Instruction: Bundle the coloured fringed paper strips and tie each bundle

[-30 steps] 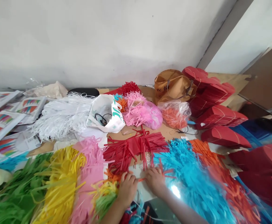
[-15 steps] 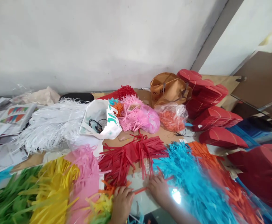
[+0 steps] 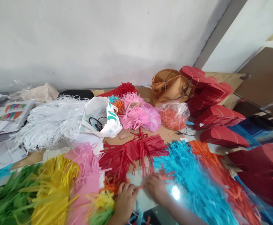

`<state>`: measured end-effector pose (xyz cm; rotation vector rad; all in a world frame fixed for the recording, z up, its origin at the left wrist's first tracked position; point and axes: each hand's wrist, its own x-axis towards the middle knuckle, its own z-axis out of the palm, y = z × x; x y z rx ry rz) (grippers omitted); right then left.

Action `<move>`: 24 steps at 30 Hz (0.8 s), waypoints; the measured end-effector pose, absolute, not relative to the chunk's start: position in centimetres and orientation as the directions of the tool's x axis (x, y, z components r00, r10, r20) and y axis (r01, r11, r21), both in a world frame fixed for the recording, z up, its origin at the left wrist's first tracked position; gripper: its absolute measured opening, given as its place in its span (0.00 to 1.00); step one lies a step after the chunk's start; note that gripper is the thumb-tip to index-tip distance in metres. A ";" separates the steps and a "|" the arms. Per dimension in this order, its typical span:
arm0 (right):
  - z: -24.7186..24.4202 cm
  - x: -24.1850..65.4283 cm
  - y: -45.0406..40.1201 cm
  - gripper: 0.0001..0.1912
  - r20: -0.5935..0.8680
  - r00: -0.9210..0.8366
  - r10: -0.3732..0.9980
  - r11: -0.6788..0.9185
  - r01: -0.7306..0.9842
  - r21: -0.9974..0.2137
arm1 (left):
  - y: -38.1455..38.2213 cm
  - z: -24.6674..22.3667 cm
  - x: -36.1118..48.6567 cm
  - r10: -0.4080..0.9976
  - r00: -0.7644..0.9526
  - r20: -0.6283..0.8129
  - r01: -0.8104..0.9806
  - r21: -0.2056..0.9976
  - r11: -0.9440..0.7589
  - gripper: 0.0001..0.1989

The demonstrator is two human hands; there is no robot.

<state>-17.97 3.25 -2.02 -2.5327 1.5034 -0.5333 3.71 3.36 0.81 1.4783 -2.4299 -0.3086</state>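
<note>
At the bottom centre, my left hand [image 3: 125, 198] is closed, with its fingertips on one end of a narrow orange strip [image 3: 141, 187]. Just to its right, my right hand [image 3: 156, 187] pinches the same strip, its fingers a little blurred. Loose orange fringe [image 3: 110, 184] lies left of my left hand, above a yellow and green fringed bunch [image 3: 102, 203]. Beyond both hands lies red fringe [image 3: 131, 151], cut into strips and gathered near its middle. Thin reddish strips stick out past my right fingers toward the blue fringe [image 3: 190, 175].
Yellow [image 3: 54, 187], green [image 3: 12, 190] and pink fringe [image 3: 86, 181] lie at left. Behind stand a white bag [image 3: 113, 120] with cables, white strands [image 3: 54, 120] and a brown bag [image 3: 169, 86]. Stacked red bundles [image 3: 218, 117] line the right side.
My right hand has moved slightly left, closer to my left hand, and the visible strip between them is shorter. The view has shifted a little.
</note>
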 end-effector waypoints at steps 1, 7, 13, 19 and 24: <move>-2.2 -18.1 3.4 0.06 0.256 0.449 -0.856 -0.512 -0.804 -0.302 | 3.5 0.5 3.5 -0.881 -0.452 0.141 -0.825 0.311 0.473 0.13; -1.4 -17.9 2.9 0.12 0.387 0.473 -0.792 -0.583 -0.773 -0.250 | 3.2 -0.4 2.4 -0.848 -0.472 0.239 -0.804 0.278 0.526 0.07; 4.7 -16.6 4.3 0.10 0.318 0.323 -0.892 -0.436 -0.803 -0.407 | 3.1 3.2 4.0 -0.777 -0.493 0.390 -0.725 0.309 0.615 0.04; 13.8 -14.6 4.8 0.17 -0.419 0.464 -0.781 0.425 -0.098 -0.900 | 4.7 12.7 5.7 -0.621 -0.457 0.637 -0.592 0.304 0.747 0.16; 14.5 -12.9 6.4 0.18 -0.388 0.435 -0.812 0.543 0.324 -0.774 | 6.2 15.5 5.3 -0.681 -0.342 0.647 -0.633 0.377 0.676 0.09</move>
